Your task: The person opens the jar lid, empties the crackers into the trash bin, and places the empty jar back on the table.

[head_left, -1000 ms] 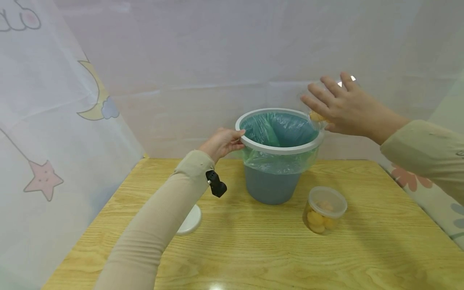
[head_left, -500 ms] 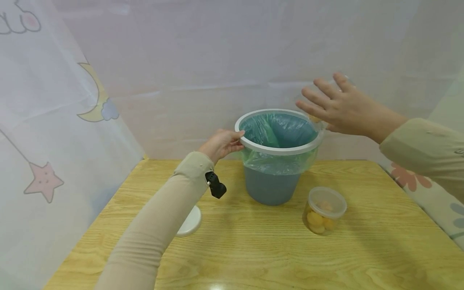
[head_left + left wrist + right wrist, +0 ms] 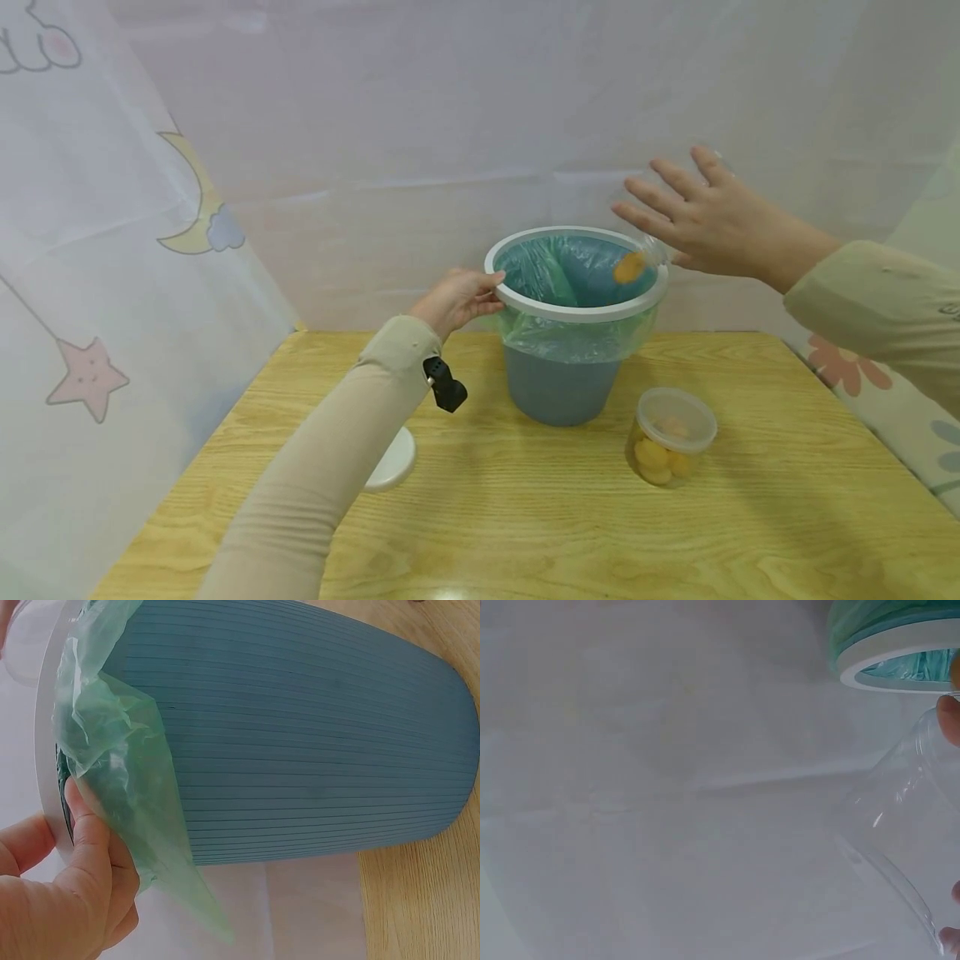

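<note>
In the head view, a blue trash can point(image 3: 558, 387) with a white rim and a green plastic liner point(image 3: 577, 337) stands at the back of the table. My left hand point(image 3: 459, 300) pinches the rim's left side, thumb on top and fingers below; the left wrist view shows the fingertips point(image 3: 79, 802) at the liner's edge. Above the right side of the can, my right hand point(image 3: 701, 215) grips a clear plastic jar point(image 3: 889, 817), tilted with its mouth toward the opening. A round orange-yellow piece point(image 3: 628, 267), perhaps a cookie, shows at the can's opening, just outside the jar's mouth.
A lidded clear tub point(image 3: 672, 437) with several yellow-orange pieces stands in front of the can, to the right. A white round lid point(image 3: 393, 460) lies partly behind my left forearm. A pale printed cloth point(image 3: 390, 150) hangs behind the wooden table point(image 3: 540, 525).
The orange-yellow piece has come out of the tilted jar and moved down and left to the can's opening. My right hand has shifted slightly left; the left hand stays on the rim.
</note>
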`<state>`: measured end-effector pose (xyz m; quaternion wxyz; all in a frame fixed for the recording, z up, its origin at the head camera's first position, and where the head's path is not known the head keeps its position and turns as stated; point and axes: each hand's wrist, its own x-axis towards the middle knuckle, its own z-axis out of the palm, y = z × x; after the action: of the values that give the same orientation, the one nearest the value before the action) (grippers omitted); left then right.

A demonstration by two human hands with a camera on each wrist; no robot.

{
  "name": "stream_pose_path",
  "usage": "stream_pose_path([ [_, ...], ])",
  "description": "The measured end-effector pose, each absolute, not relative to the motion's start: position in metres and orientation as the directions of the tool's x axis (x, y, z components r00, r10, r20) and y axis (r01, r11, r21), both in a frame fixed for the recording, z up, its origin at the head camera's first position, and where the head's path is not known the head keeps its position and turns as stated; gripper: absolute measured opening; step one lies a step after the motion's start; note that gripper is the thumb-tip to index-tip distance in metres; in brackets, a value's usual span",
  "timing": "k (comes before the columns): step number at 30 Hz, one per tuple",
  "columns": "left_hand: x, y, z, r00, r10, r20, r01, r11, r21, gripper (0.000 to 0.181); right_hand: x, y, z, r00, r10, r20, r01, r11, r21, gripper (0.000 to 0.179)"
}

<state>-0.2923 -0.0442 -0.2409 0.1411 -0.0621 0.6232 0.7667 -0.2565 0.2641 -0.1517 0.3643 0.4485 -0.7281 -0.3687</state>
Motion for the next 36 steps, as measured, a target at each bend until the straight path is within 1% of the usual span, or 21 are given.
stream_pose_path([
  [13,-0.292,-0.047,-0.241,-0.953,0.136,-0.27,-0.292,-0.18,0.939,0.047,-0.255,0.263,-0.152,-0.336,-0.915,0.221,-0.395,0.35,0.849,0.119],
  [22,-0.292,-0.046,-0.24,-0.953,0.139,-0.268,-0.291,-0.184,0.939,0.044,-0.254,0.265,-0.153,-0.342,-0.911,0.229,-0.383,0.357,0.852,0.12],
  [27,-0.293,-0.046,-0.24,-0.953,0.143,-0.267,-0.291,-0.19,0.938,0.043,-0.254,0.268,-0.153,-0.36,-0.901,0.242,-0.39,0.381,0.838,0.121],
  [33,-0.296,-0.047,-0.24,-0.953,0.138,-0.272,-0.295,-0.191,0.936,0.042,-0.252,0.275,-0.155,-0.359,-0.879,0.312,-0.437,0.454,0.776,0.119],
  [36,-0.297,-0.047,-0.239,-0.952,0.138,-0.272,-0.295,-0.191,0.936,0.042,-0.249,0.279,-0.156,-0.387,-0.852,0.354,-0.47,0.512,0.718,0.118],
])
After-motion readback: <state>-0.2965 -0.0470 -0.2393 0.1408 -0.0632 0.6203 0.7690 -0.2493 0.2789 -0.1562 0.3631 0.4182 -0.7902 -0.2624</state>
